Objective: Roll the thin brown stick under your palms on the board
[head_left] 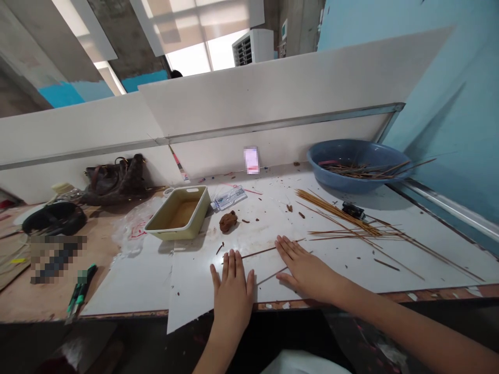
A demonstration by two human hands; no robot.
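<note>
Brown, thin, rod-like stick (260, 253) lies on the white sheet-topped table (195, 298), 1 o'clock from the left hand (234, 291), 10 o'clock from the right hand (302, 267), running beneath fingers of both. We see both hands palm-down, fingers straight, grasping nothing. Risks, our judgement: uneven pressure could snap or bend the stick; a careless sweep of the right hand could scatter the loose amber bundle of thin sticks (335, 209) at its 1 o'clock. Grit near the brown, clay-like lump (228, 222), 12 o'clock from the left hand, could cling to it. Hidden: the palms' undersides; we can't tell whether the paler thin stick (271, 275) continues under the left hand. Upright phone-like screen (251, 160), further off at 12 o'clock: pixelated, unreadable.
</note>
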